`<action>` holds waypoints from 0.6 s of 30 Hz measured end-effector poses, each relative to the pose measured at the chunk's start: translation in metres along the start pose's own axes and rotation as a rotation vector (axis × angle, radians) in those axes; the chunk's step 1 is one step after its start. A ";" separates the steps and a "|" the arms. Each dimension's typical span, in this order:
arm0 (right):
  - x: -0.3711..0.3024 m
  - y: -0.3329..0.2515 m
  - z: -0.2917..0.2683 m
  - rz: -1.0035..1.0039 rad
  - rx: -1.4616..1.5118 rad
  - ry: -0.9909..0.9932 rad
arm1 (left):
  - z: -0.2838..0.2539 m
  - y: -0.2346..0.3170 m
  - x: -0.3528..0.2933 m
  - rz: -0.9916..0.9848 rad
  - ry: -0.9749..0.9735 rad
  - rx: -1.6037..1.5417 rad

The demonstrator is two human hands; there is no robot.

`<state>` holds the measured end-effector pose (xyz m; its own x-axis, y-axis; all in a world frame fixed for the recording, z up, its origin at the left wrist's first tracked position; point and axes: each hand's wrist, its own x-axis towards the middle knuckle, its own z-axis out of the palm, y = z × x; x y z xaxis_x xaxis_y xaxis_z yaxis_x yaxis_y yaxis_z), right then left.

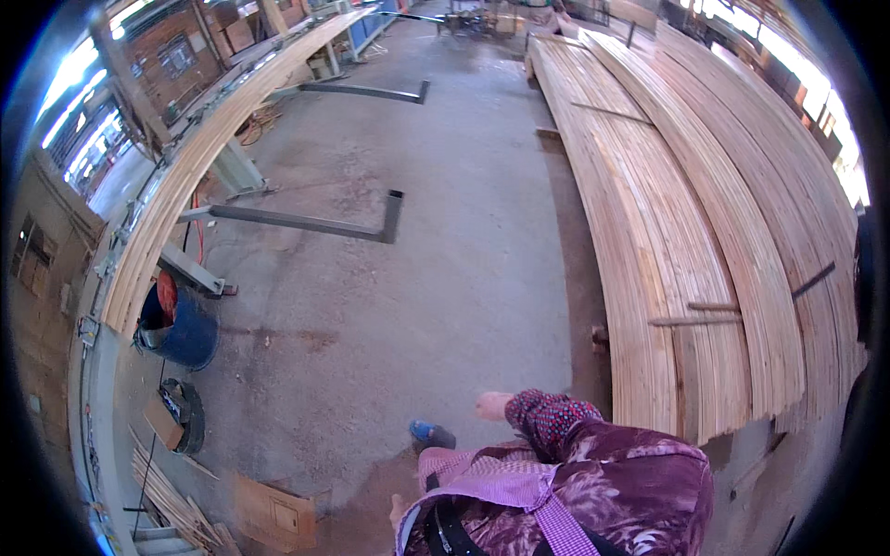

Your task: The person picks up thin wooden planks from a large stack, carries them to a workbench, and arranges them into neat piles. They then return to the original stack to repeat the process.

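Observation:
My right hand (pixel 494 405) reaches out in front of my body from a dark dotted cuff. It looks loosely closed, with nothing showing in it, and is apart from everything around it. Only a sliver of my left hand (pixel 398 511) shows beside the purple apron (pixel 501 486), and its fingers are mostly hidden. Nearest on the right lies a long stack of pale wooden boards (pixel 640 241), with several sticks across the top. One blue shoe (pixel 423 430) stands on the concrete floor (pixel 445 278) ahead of me.
Along the left, long boards (pixel 209 139) rest on a machine bench. Two metal arms (pixel 306 222) stick out from it over the floor. Below stand a blue bin (pixel 190 329) and a black tub (pixel 188 417). Thin wood strips (pixel 171 486) and flattened cardboard (pixel 275 515) lie at lower left.

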<state>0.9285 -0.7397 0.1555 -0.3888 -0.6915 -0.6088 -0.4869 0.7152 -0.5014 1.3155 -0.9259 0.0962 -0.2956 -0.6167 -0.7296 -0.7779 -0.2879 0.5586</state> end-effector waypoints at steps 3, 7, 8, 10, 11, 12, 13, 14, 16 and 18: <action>0.037 0.014 -0.003 0.060 -0.205 -0.232 | -0.038 0.024 0.061 0.061 0.026 0.065; 0.078 -0.022 -0.037 0.238 0.101 -0.136 | -0.096 0.043 0.142 0.628 0.200 0.726; 0.084 -0.043 -0.053 0.220 0.146 -0.118 | -0.120 0.060 0.159 0.502 0.067 0.458; 0.101 -0.078 -0.088 0.192 0.233 -0.068 | -0.135 0.121 0.189 0.131 0.044 -0.066; 0.113 -0.078 -0.096 0.210 0.223 -0.061 | -0.135 0.175 0.190 -0.018 0.011 -0.282; 0.128 -0.081 -0.104 0.214 0.210 -0.063 | -0.138 0.212 0.192 -0.077 0.010 -0.367; 0.143 -0.085 -0.110 0.206 0.187 -0.071 | -0.136 0.236 0.190 -0.119 0.029 -0.412; 0.161 -0.091 -0.120 0.224 0.146 -0.087 | -0.136 0.243 0.207 -0.106 0.081 -0.404; 0.202 -0.111 -0.148 0.251 0.069 -0.130 | -0.141 0.258 0.231 -0.075 0.197 -0.382; 0.272 -0.101 -0.159 0.160 0.037 -0.099 | -0.147 0.271 0.247 -0.192 0.105 -0.316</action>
<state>0.7474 -1.0161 0.1383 -0.3796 -0.5565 -0.7391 -0.3952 0.8199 -0.4143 1.1132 -1.2640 0.1251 -0.0898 -0.5962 -0.7978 -0.5994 -0.6074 0.5214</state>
